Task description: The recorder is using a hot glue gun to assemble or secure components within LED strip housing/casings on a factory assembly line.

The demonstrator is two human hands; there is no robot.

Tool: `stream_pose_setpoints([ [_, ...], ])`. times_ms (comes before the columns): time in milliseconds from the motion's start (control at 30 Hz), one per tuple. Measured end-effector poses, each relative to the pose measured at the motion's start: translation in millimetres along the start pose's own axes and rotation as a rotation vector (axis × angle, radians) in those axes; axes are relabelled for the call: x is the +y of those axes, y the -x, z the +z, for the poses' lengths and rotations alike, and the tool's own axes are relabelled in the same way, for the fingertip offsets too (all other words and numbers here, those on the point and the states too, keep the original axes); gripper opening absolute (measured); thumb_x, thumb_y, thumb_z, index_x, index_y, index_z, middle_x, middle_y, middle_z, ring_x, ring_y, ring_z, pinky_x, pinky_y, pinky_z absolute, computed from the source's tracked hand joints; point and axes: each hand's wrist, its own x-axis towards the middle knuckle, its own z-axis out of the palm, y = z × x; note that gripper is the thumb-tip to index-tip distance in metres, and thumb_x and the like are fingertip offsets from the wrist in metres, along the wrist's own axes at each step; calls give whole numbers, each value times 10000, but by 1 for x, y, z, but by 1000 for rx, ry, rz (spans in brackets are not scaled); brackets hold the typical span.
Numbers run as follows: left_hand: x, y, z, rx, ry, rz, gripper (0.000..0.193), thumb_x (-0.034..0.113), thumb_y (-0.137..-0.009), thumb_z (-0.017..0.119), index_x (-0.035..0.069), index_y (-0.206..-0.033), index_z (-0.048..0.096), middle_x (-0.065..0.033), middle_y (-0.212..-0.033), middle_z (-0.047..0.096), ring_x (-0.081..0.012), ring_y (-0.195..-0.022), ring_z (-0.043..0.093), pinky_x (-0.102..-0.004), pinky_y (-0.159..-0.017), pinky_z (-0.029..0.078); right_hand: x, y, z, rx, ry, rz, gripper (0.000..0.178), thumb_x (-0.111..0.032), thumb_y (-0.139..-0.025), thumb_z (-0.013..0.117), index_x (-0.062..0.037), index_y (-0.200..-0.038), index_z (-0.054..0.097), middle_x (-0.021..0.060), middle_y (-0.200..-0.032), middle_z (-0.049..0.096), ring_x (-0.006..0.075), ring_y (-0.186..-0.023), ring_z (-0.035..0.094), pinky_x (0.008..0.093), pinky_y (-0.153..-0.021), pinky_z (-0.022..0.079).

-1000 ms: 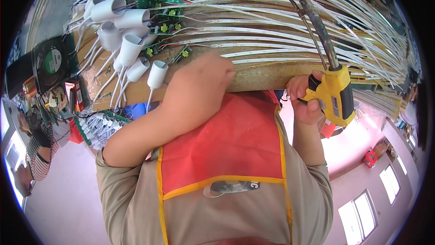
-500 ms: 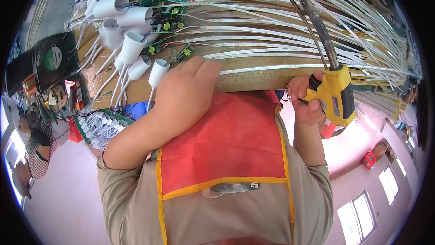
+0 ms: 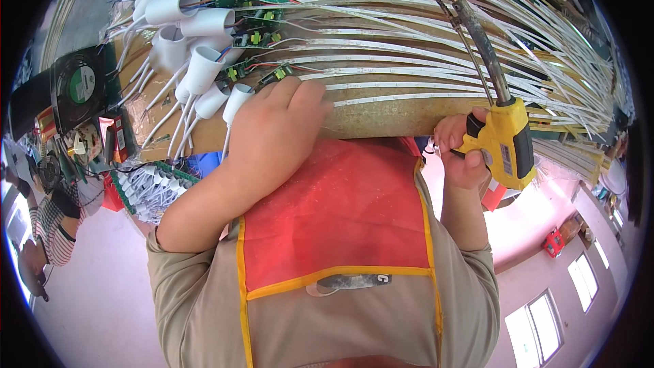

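My right hand (image 3: pixel 464 153) grips the yellow and black handle of a soldering gun (image 3: pixel 501 140), its dark metal barrel pointing up and away over the bench. My left hand (image 3: pixel 274 130) is at the bench's near edge, fingers curled and closed at the left end of a white LED strip (image 3: pixel 402 98); the fingertips are hidden, so what they pinch does not show. Just beyond the knuckles lies a small green circuit board (image 3: pixel 276 75). A white cylindrical lamp housing (image 3: pixel 236 102) with a white cord sits beside that hand.
Several white lamp housings (image 3: pixel 202 70) with boards and wires crowd the bench's left. Many LED strips (image 3: pixel 436 41) fan out to the right. A black fan (image 3: pixel 77 87) stands far left, above a green-edged basket (image 3: pixel 129 198) of white parts. Another person (image 3: pixel 58 228) works at left.
My left hand has moved slightly away from me, and the nearest strips and lamp housing have shifted a little. My right hand with the soldering gun is nearly still. The other person's arm has moved.
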Motion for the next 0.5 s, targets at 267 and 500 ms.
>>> stream_pose_setpoints([
  [267,-10,13,3,141,11,83,375,163,-874,763,72,-1224,666,-114,-959,654,-323,-814,662,-404,-668,533,-1,0,1,0,-4,5,748,-491,-899,760,-65,-1439,464,22,-782,512,168,-654,500,335,-598,433],
  [500,-1,25,-10,22,-159,-38,453,215,-893,753,67,-1308,648,-94,-851,596,-291,-690,625,-399,-584,502,0,0,-2,-16,-20,-3,731,-471,-904,760,-70,-1443,470,26,-799,524,175,-670,508,338,-609,433],
])
